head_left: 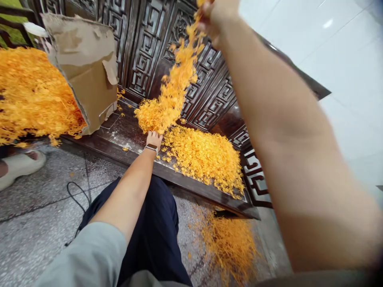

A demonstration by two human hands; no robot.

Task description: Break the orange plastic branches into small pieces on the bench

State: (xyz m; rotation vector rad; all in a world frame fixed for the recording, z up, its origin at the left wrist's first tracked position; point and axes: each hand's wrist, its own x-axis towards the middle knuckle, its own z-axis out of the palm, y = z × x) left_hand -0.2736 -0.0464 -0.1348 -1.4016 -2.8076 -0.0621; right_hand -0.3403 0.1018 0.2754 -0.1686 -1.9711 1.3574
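My right hand [209,20] is raised at the top, fingers closed on the upper end of a long strand of orange plastic flower-like pieces [179,81]. The strand slants down, slightly blurred, to an orange clump on the dark wooden bench [116,137]. Against the clump's lower edge is my left hand [154,138], a watch on its wrist. Its fingers are bent into the pieces, with the tips partly hidden. Right of that hand lies a broad heap of loose yellow-orange pieces [206,155] on the seat.
A torn cardboard box [92,71] stands on the bench at left, beside a large orange pile [32,91]. Carved wooden panels [146,44] form the backrest. Thin orange bits [230,247] lie on the floor at lower right. Another person's sandalled foot [24,167] shows at left.
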